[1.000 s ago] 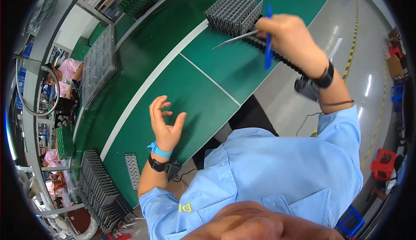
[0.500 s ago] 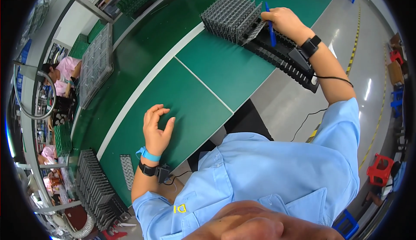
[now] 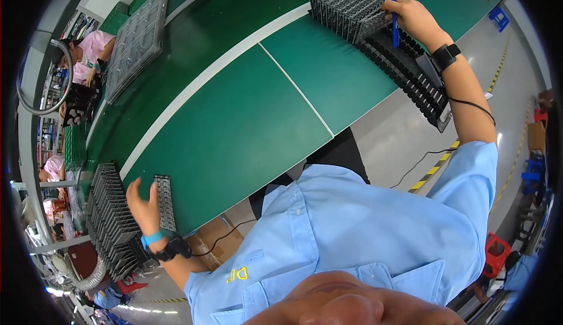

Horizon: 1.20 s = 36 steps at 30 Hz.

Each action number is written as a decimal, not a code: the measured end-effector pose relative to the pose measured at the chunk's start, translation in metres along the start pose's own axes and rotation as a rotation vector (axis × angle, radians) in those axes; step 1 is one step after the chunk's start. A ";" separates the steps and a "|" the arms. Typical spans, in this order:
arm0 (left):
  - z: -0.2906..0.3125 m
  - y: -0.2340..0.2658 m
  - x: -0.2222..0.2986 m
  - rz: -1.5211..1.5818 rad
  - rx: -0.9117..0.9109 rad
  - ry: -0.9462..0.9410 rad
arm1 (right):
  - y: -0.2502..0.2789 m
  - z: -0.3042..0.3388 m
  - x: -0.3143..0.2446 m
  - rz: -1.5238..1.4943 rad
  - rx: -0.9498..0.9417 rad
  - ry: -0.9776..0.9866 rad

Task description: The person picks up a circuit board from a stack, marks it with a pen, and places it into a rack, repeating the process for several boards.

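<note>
My right hand [image 3: 417,21] is at the far right, closed around a slim blue pen-like stick [image 3: 394,23]. Its fingertips are beside the end panel of a packed block of grey perforated panels [image 3: 347,7]; whether they touch it I cannot tell. These panels stand upright in a long black slotted rack [image 3: 392,61], whose near part holds none. My left hand [image 3: 142,206] is open at the lower left, thumb and fingers apart. Beside it a single grey perforated panel [image 3: 165,195] lies on the table, and a second rack of grey panels [image 3: 110,213] stands just left.
The green table [image 3: 246,126] has a white stripe [image 3: 199,73] along it. A large clear tray [image 3: 136,43] lies at the far left, near a co-worker in pink [image 3: 94,49]. A cardboard box [image 3: 218,237] sits below the near edge. Cables run from both wrist devices.
My left hand has swung left and nearer, to beside the loose panel. The tilted panel under my right hand now stands closer against the block. The whole view has shifted.
</note>
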<state>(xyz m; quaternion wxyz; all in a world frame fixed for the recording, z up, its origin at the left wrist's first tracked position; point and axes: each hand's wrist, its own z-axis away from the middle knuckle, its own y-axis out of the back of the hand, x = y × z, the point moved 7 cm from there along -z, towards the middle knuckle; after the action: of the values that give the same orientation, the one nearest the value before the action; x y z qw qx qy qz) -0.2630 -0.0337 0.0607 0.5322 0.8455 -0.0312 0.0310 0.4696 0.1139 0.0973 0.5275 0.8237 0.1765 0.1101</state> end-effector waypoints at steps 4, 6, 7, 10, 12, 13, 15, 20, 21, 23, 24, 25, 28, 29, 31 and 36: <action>0.065 -0.010 -0.095 -0.177 -0.132 0.171 | 0.002 0.004 -0.006 0.073 0.038 0.048; 0.075 -0.015 -0.100 -0.086 -0.207 0.238 | 0.004 0.004 -0.010 0.124 0.044 0.079; 0.079 -0.018 -0.096 -0.004 -0.281 0.310 | 0.002 0.003 -0.006 0.116 0.001 0.057; 0.084 -0.026 -0.100 0.110 -0.363 0.426 | -0.003 0.001 -0.004 0.099 -0.083 0.012; 0.086 -0.028 -0.106 0.168 -0.376 0.518 | -0.005 -0.001 -0.009 0.209 -0.081 0.032; 0.086 -0.028 -0.107 0.169 -0.376 0.512 | -0.005 -0.001 -0.010 0.263 -0.079 0.040; 0.086 -0.025 -0.107 0.153 -0.311 0.469 | -0.007 0.005 -0.008 0.244 -0.061 0.061; 0.076 -0.008 -0.105 0.212 -0.130 0.357 | -0.004 0.009 -0.009 0.176 0.030 0.110; 0.073 -0.005 -0.103 0.211 -0.132 0.352 | -0.002 0.010 -0.009 0.163 0.056 0.111; 0.071 -0.002 -0.108 0.355 -0.203 0.496 | -0.006 0.012 -0.001 0.158 0.048 0.112; 0.074 -0.001 -0.109 0.426 -0.235 0.574 | -0.007 0.010 -0.002 0.151 0.042 0.125; 0.073 0.001 -0.110 0.423 -0.234 0.573 | -0.008 0.009 -0.003 0.144 0.035 0.137; 0.072 0.001 -0.122 0.560 -0.252 0.586 | -0.010 0.007 0.002 0.194 -0.068 0.050; 0.074 0.000 -0.126 0.558 -0.251 0.586 | -0.012 0.006 0.002 0.219 -0.122 0.011; 0.074 0.003 -0.133 0.633 -0.151 0.551 | -0.014 0.001 0.001 0.208 -0.135 0.000; 0.077 0.028 -0.095 0.915 -0.033 0.613 | -0.016 -0.009 -0.013 0.092 -0.077 -0.013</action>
<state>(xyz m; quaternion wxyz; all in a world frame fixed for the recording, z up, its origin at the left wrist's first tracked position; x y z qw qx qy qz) -0.3582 -0.1132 0.0444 0.4625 0.6895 -0.2396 0.5033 0.4518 0.1221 0.0868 0.5542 0.8107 0.1310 0.1357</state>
